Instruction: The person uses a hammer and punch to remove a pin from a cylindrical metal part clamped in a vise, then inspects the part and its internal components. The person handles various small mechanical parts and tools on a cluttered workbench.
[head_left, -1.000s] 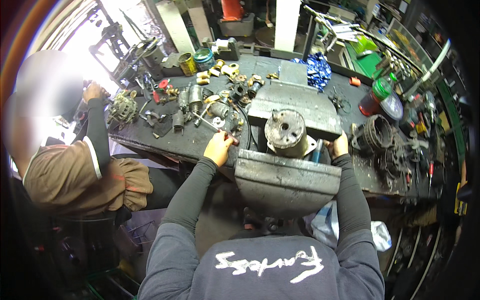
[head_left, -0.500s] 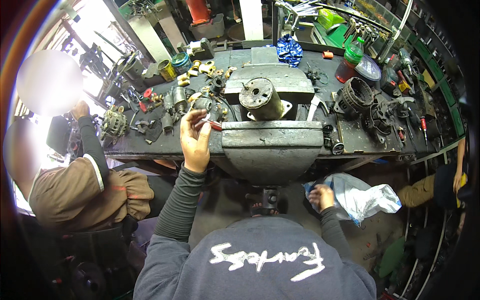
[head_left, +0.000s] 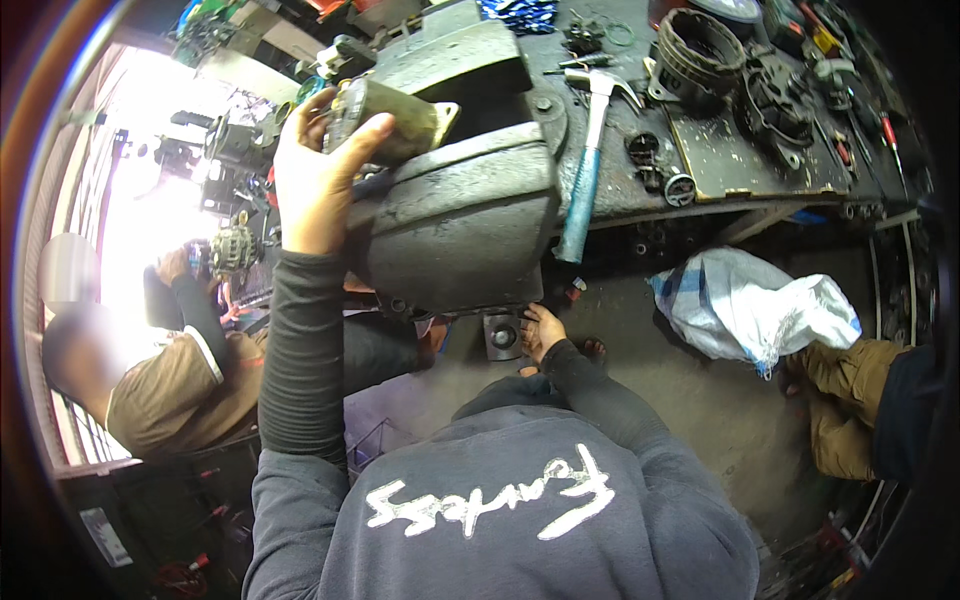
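A worn, cylindrical metal motor housing [head_left: 405,118] with a flange stands at the jaws of a large bench vise [head_left: 450,230]. My left hand [head_left: 315,190] is closed around its far-left end, thumb on the near side and fingers partly hidden behind it. Below the bench front, my right hand [head_left: 543,332] is curled against the vise's screw head [head_left: 502,337]. The fingers seem to grip the handle there, though the hand hides most of it. Right of the vise lies a claw hammer [head_left: 583,190] with a blue handle, its end jutting past the bench edge.
On the bench at right sit a round ribbed housing [head_left: 697,60], a board [head_left: 745,160] under parts, and a red screwdriver [head_left: 888,135]. A white sack [head_left: 750,305] rests on the floor, near another person's legs [head_left: 850,400]. At left a seated co-worker [head_left: 180,380] handles an alternator [head_left: 235,247].
My left hand has gone from spread beside the vise to closed around the housing. My right hand has moved left, from near the sack to the vise's screw head. The view has swung right.
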